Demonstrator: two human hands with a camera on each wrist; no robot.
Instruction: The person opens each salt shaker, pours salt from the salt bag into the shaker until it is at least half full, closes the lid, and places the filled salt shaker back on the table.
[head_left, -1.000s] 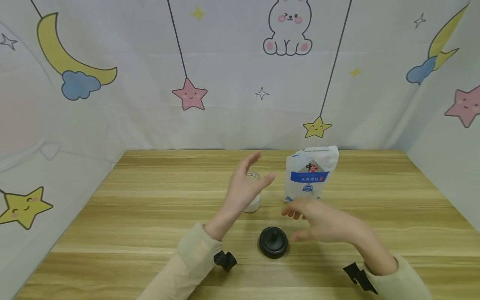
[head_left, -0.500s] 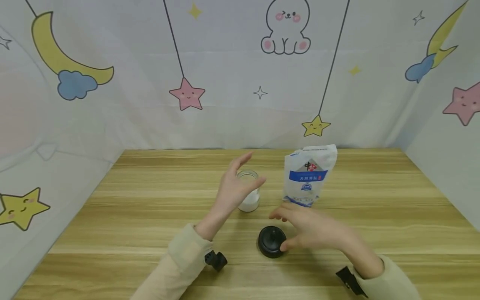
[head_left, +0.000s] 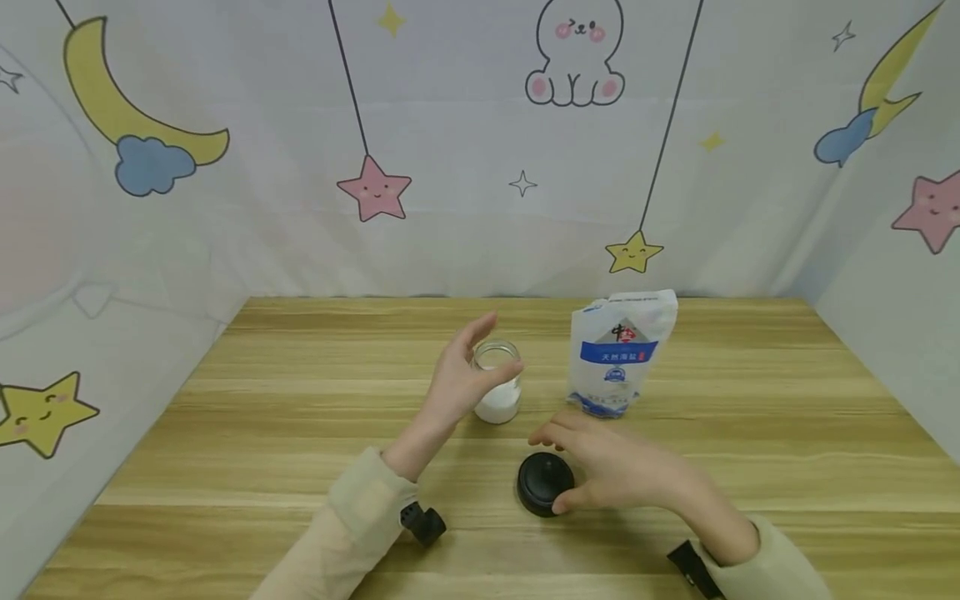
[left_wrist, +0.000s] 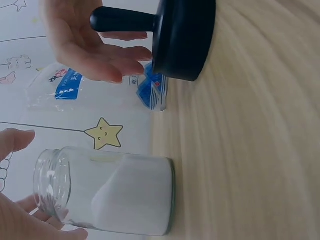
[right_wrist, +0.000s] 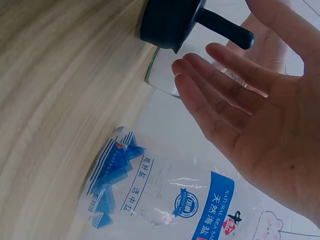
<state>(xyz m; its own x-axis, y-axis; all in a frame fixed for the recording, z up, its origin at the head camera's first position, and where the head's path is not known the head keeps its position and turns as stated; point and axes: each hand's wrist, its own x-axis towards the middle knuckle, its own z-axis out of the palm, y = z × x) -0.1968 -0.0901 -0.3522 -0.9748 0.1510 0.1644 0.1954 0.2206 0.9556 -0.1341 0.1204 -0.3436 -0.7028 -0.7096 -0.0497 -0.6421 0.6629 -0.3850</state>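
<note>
A clear glass jar (head_left: pixel 498 407), partly filled with white grains, stands uncapped on the wooden table. My left hand (head_left: pixel 459 382) is spread around its mouth; in the left wrist view the thumb (left_wrist: pixel 17 140) is apart from the neck, while the other fingers are behind it, and contact there cannot be told. Nearer me sits a round black lid-like piece (head_left: pixel 545 485) with a thin stem (left_wrist: pixel 122 20) pointing up. Over its right side hovers my right hand (head_left: pixel 615 458), fingers loosely curved; the right wrist view shows the fingertips (right_wrist: pixel 185 82) apart from it.
Behind my right hand, an upright clear-and-white bag of sea salt (head_left: pixel 617 354) with a blue band stands on the table (head_left: pixel 300 400). A white printed cloth (head_left: pixel 465 125) hangs along the back and both sides.
My right hand has moved left and slightly nearer me, toward the black piece. My left hand has shifted a little left and down at the jar, showing more of it.
</note>
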